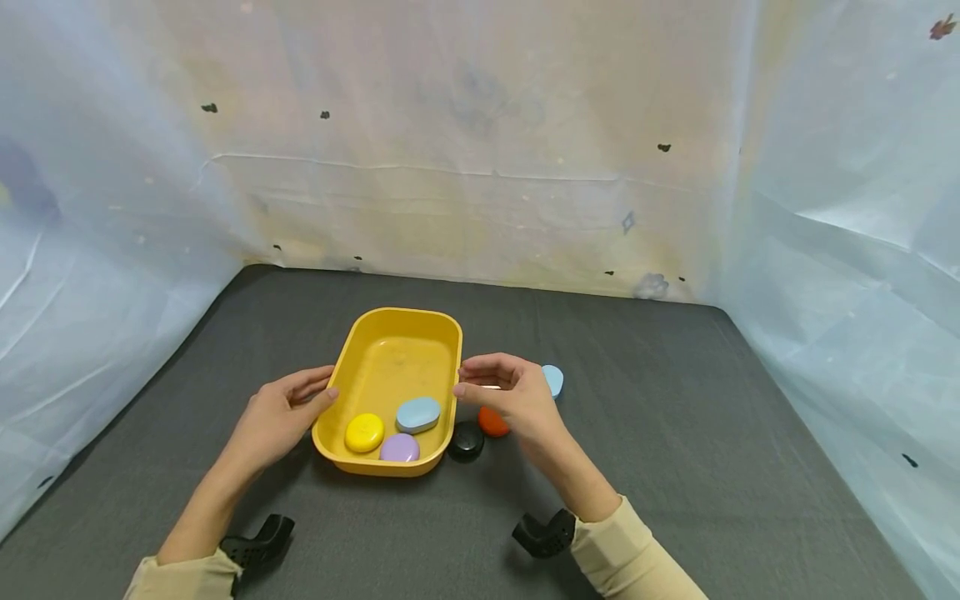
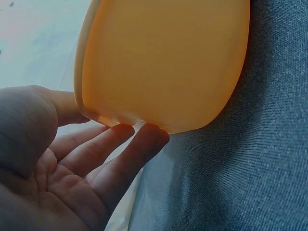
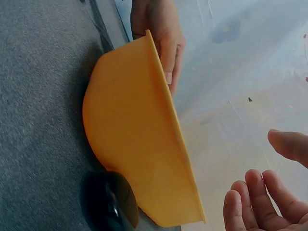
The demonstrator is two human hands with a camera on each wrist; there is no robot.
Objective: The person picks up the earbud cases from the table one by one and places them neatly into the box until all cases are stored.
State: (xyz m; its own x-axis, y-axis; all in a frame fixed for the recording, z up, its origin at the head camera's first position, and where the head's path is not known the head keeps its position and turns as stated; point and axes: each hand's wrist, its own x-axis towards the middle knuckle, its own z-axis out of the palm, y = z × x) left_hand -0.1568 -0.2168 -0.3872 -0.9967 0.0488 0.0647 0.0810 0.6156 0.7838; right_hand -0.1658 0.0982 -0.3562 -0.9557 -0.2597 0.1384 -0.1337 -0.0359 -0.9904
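A yellow tray (image 1: 401,354) stands on the dark cloth between my hands. Inside its near end lie a yellow round piece (image 1: 364,433), a light blue oval piece (image 1: 417,414) and a purple round piece (image 1: 400,448). My left hand (image 1: 273,421) holds the tray's left side, thumb at the rim and fingertips (image 2: 151,134) against the outer wall. Beside the right rim, my right hand (image 1: 517,398) hovers with loosely bent fingers. The right wrist view shows that hand apart from the tray, holding nothing.
Just right of the tray sit a black round piece (image 1: 467,441) and an orange-red piece (image 1: 492,422), partly behind my right hand. Another light blue piece (image 1: 552,380) lies beyond that hand. Pale patterned sheets (image 1: 465,167) rise behind the dark cloth surface (image 1: 637,400) and at both sides.
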